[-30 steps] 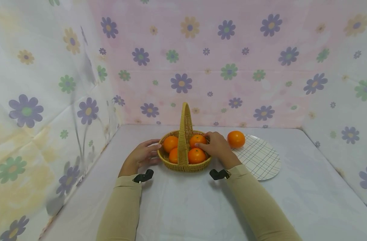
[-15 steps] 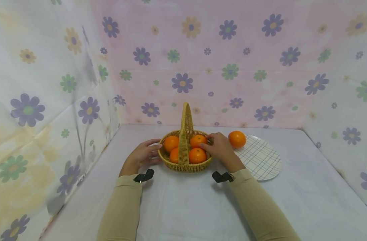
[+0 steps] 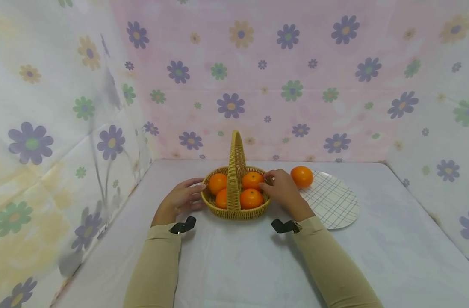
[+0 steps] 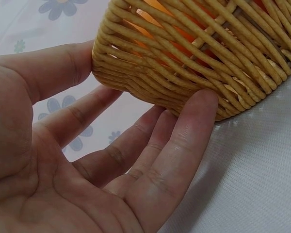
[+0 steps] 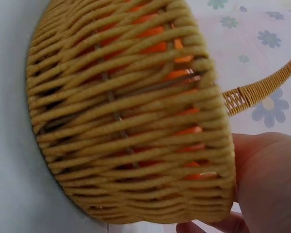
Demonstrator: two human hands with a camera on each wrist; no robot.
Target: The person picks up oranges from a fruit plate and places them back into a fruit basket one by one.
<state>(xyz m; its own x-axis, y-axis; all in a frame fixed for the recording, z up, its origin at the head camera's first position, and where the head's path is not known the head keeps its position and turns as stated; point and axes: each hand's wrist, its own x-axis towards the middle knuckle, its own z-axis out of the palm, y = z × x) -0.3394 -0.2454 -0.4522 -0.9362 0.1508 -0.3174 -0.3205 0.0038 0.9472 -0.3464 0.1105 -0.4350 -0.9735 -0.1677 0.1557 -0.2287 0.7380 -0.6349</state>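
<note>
A wicker basket (image 3: 240,214) with a tall arched handle stands upright on the table, with several oranges (image 3: 251,199) inside. On its left side, my left hand (image 3: 182,197) touches the wall with fairly straight fingers; the left wrist view shows fingertips against the weave (image 4: 150,63). My right hand (image 3: 282,188) holds the right rim, its thumb reaching inside beside the oranges. From the right wrist, the basket wall (image 5: 126,111) hides most of that hand (image 5: 269,179). Another orange (image 3: 302,177) lies outside, beyond the right hand, at the left edge of a checked plate (image 3: 334,203).
A white cloth covers the table (image 3: 226,265). Flower-patterned fabric (image 3: 203,55) encloses the back and both sides. A black bracket sits at each wrist, the left bracket (image 3: 184,225) and the right bracket (image 3: 284,226) both near the basket's front.
My right hand has shifted slightly right, its thumb drawing back from over the oranges toward the rim. The left hand, the basket and the outside orange look unmoved.
</note>
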